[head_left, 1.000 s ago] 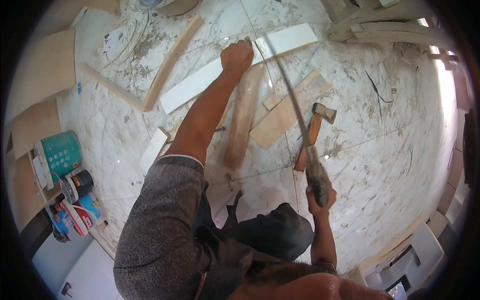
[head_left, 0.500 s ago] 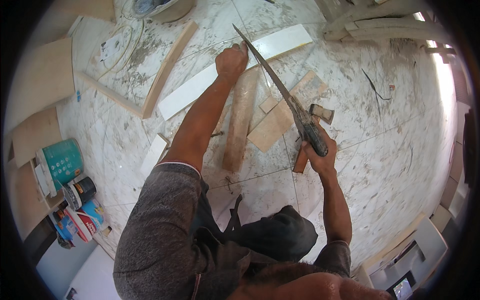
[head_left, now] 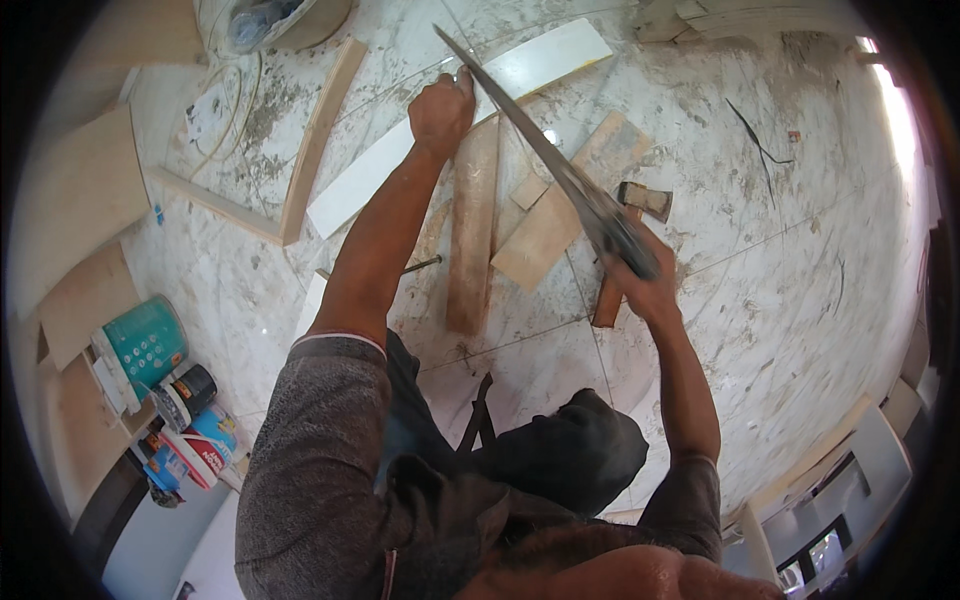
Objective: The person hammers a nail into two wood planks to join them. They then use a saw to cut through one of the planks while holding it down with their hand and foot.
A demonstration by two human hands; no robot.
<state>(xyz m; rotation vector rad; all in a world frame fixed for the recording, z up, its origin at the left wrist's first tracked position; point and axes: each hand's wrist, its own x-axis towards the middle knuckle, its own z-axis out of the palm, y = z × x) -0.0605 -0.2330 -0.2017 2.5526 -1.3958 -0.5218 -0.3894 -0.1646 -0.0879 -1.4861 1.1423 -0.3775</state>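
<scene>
My left hand (head_left: 443, 114) has its fingers closed on a long white board (head_left: 368, 180), which lies slanted across the floor. In my right hand (head_left: 648, 280) is the handle of a handsaw (head_left: 548, 150). Its blade, smeared by motion, slants far left across the board, close beside my left fingers; whether its teeth touch the board I cannot tell. A brown plank (head_left: 472, 230) runs from the board toward me. Right of it lie a small wood block (head_left: 528, 190) and a wider light board (head_left: 540, 240), partly behind the saw. A hatchet (head_left: 646, 201) rests by my right hand.
A pale wooden L-shaped frame (head_left: 318, 140) lies to the left, near a loose cable (head_left: 236, 120). A teal bucket (head_left: 147, 340) and smaller cans (head_left: 190, 388) stand at the left. A bent black strip (head_left: 755, 140) lies on the right. A tub (head_left: 310, 25) stands far off.
The whole view has shifted a little. The saw's tip reaches slightly farther past my left hand, and its blade is more blurred. My left hand keeps its hold on the board.
</scene>
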